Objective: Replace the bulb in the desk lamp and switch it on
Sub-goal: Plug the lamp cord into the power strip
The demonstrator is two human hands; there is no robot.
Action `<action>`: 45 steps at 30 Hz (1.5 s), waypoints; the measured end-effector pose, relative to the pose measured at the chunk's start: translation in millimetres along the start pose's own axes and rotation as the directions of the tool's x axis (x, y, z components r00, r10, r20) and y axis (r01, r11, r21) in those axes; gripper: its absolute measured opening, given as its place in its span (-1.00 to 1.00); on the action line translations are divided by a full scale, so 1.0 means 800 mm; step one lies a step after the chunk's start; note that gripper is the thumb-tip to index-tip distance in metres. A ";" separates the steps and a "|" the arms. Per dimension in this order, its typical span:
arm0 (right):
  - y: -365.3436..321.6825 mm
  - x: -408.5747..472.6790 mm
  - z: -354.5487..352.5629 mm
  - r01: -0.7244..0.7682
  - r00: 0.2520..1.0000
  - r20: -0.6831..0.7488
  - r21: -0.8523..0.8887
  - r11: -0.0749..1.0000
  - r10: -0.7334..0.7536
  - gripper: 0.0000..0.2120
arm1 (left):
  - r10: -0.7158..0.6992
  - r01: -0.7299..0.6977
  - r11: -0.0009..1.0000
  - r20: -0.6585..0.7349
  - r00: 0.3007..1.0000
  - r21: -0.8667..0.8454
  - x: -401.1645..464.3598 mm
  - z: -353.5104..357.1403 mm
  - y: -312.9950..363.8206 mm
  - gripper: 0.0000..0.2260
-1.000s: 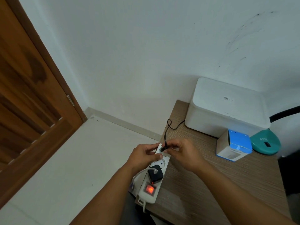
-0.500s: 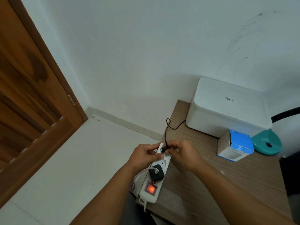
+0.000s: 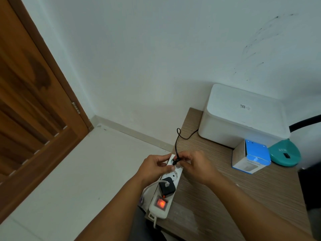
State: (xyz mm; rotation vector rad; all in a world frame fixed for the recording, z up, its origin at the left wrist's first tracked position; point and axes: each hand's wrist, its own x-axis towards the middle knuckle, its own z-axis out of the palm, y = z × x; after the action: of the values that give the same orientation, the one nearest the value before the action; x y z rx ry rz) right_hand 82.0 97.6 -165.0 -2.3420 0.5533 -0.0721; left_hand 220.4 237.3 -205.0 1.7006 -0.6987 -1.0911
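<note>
A white power strip [image 3: 169, 184] lies along the left edge of the wooden desk [image 3: 234, 197], its red switch [image 3: 161, 203] lit. My left hand [image 3: 153, 166] grips the strip's far end. My right hand [image 3: 196, 165] pinches a small black plug [image 3: 175, 160] at the strip's farthest socket; how deep it sits is hidden by my fingers. Its black cord [image 3: 178, 136] loops back behind the white box. The teal lamp base [image 3: 284, 153] with a black neck [image 3: 305, 121] stands at the right. A blue and white bulb box [image 3: 250, 156] sits beside it.
A black charger [image 3: 167, 186] with a white cable occupies a nearer socket of the strip. A large white lidded box [image 3: 243, 115] stands against the wall at the desk's back. A wooden door [image 3: 31, 101] is at the left, with pale floor [image 3: 69, 180] below.
Both hands stay at the strip's far end; my right fingers have shifted slightly around the black plug. Otherwise nothing has moved.
</note>
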 end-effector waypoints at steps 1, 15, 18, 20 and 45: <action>0.000 0.001 0.000 0.001 1.000 0.001 -0.009 1.000 -0.001 -0.83 | 0.007 -0.007 1.000 0.005 1.000 -0.003 0.000 0.000 0.000 -0.58; 0.003 0.003 0.003 0.003 1.000 0.024 -0.028 1.000 -0.002 -0.84 | 0.001 -0.003 0.999 0.041 0.999 0.040 0.008 -0.004 -0.006 -0.55; 0.002 0.002 0.005 0.030 1.000 0.010 -0.065 0.997 -0.030 -0.85 | 0.004 -0.005 0.999 0.035 0.999 0.032 0.007 -0.004 -0.006 -0.54; 0.004 0.001 0.007 0.033 0.999 -0.007 -0.077 0.996 -0.033 -0.86 | 0.000 -0.001 0.999 0.033 0.999 0.036 0.008 -0.004 -0.007 -0.54; 0.005 -0.002 0.020 -0.114 0.993 -0.025 -0.067 0.991 0.112 -0.78 | -0.040 0.041 0.959 -0.010 0.999 0.281 0.000 -0.006 0.023 -0.56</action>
State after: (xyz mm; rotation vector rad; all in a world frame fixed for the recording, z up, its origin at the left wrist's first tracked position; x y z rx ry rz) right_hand 82.8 106.0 -179.2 -2.3733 0.7082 -0.0256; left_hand 225.4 232.9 -187.4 1.9644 -0.8517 -1.0538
